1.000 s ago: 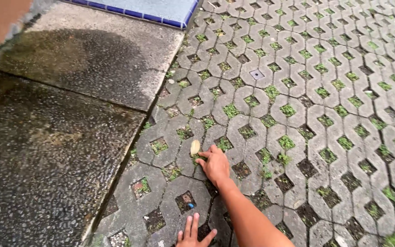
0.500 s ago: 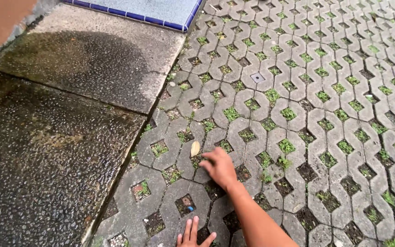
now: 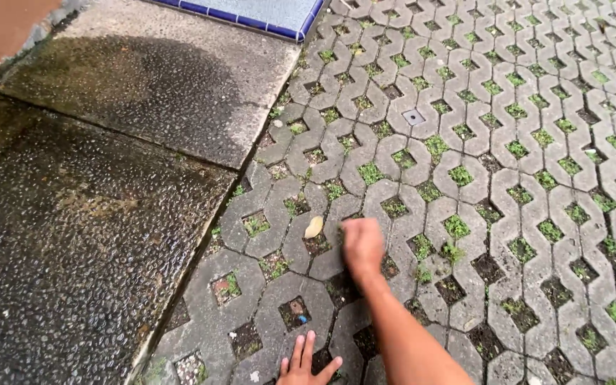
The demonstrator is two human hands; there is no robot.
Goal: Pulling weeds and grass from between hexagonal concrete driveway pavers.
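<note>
Paving of interlocking grey grid blocks (image 3: 465,153), small tufts of grass and weed in the holes. Right hand (image 3: 362,242) reaches out low over the blocks, back of hand up, blurred; fingers look curled loosely downward, and I cannot tell whether anything is pinched in them. Pale dry leaf (image 3: 314,227) lies on a block just beside that hand, at about its ten o'clock, apart from the knuckles by a narrow gap. Leaf's long axis runs roughly from one o'clock to seven o'clock. Dark soil pocket (image 3: 316,244) sits directly under the leaf's lower end, at the hand's nine o'clock. Left hand (image 3: 306,365) is flat on a block at the lower edge of view, fingers spread wide, holding nothing, seemingly bearing weight; it is well apart from the leaf, at the leaf's six o'clock. Right hand is plainly the nearer. Small blue scrap (image 3: 301,319) in a hole at twelve o'clock of the left hand. Wet pebbled concrete slab (image 3: 73,235) fills the side at nine o'clock; blue tile edging (image 3: 251,20) far off at twelve.
</note>
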